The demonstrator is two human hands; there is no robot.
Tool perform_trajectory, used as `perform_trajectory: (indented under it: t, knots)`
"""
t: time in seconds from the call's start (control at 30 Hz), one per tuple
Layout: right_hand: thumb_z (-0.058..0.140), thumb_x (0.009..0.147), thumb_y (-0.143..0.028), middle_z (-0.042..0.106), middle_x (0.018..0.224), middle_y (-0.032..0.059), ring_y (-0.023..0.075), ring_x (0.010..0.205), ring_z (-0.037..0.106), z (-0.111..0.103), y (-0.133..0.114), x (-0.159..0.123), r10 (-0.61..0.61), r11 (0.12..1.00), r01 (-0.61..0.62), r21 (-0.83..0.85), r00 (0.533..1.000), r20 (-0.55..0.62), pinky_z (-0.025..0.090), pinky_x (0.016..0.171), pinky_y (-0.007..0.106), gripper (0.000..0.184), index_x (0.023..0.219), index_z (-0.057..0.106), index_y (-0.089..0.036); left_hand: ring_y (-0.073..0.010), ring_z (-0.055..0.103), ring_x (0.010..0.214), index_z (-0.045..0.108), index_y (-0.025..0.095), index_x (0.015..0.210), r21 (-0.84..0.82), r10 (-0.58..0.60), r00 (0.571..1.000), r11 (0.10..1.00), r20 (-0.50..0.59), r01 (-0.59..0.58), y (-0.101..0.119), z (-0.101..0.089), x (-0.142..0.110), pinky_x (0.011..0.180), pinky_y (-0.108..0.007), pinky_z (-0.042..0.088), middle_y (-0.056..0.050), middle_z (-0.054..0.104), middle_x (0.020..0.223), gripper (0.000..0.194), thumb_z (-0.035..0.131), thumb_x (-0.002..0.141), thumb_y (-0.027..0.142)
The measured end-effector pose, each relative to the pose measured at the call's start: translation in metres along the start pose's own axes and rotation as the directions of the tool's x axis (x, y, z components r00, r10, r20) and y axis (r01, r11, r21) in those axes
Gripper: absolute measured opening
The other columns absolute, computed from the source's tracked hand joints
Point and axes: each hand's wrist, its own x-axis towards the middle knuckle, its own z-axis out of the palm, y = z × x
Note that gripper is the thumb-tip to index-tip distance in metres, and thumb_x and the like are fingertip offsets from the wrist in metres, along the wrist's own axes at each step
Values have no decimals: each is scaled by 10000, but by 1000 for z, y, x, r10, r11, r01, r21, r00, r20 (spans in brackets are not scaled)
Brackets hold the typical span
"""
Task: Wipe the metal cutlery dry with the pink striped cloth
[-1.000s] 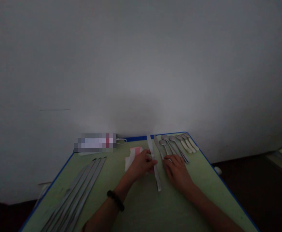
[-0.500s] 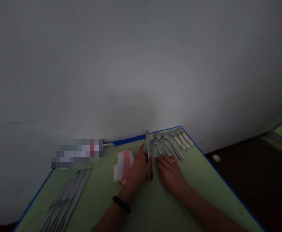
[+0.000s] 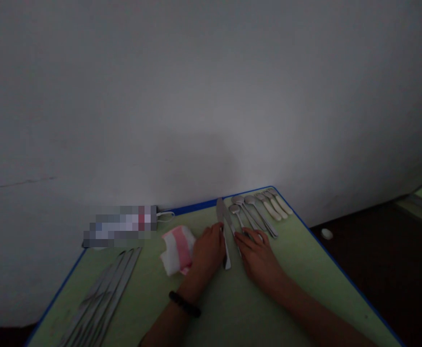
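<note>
A metal table knife (image 3: pixel 227 255) lies lengthwise near the middle of the table, its blade toward the wall. My left hand (image 3: pixel 208 249) is closed against it with bent fingers; the fingertips are partly hidden. A second table knife (image 3: pixel 229 222) lies at an angle to its right, with its handle partly under my right hand (image 3: pixel 257 253), whose fingers press around it. Beyond these fingers is a small spoon (image 3: pixel 235 210). A crumpled pink and white cloth (image 3: pixel 180 248) touches my left hand on its left side.
Larger spoons (image 3: pixel 251 201) and forks with cream handles (image 3: pixel 273 209) lie in a row at the far right. Several long flat metal pieces (image 3: pixel 115 284) lie at the left. A blurred-out package (image 3: pixel 120 224) with a white loop stands against the wall. Blue edging (image 3: pixel 196 208) borders the green tabletop.
The two knives have spread apart at their handle ends, the second shifting right with my right hand. My left fingers have curled in. The cloth has shifted slightly left, and the view has moved a little.
</note>
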Motion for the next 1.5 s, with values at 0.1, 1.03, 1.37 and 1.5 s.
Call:
perform_trajectory:
  t: [0.1,1.03,1.37,1.5]
  knots:
    - [441,846,-132,549,1284,65,216,1249,382,1,2,-1,-18,1000,18,-19,1000,10,249,1028,410,439,1276,493,-203,-184,503,1137,456,151,1236,-40,104,994,994,15,-104,-12,-4,-3,977,-329,390,-111,536,1228,364,297,909,135]
    - [408,879,-162,519,1321,53,258,1269,348,-4,-5,-2,7,996,-4,-86,999,37,179,1061,463,409,1276,495,-210,-279,286,1321,323,247,1385,138,261,965,955,36,-263,-14,-1,-24,1055,-455,234,-34,310,1478,497,351,925,434]
    - [404,876,-155,522,1312,77,252,1272,350,-4,-6,-3,0,996,4,-92,999,37,197,1057,468,421,1286,482,-201,-281,276,1327,363,208,1357,108,259,965,959,34,-261,-12,-3,-25,1066,-469,218,-61,363,1447,508,380,909,448]
    - [407,877,-161,515,1323,68,251,1268,354,-5,-6,-3,4,998,-1,-63,999,44,184,1064,463,419,1288,477,-196,-287,282,1323,346,226,1369,111,262,964,958,48,-266,-12,-3,-25,1061,-465,223,-46,349,1457,512,372,911,453]
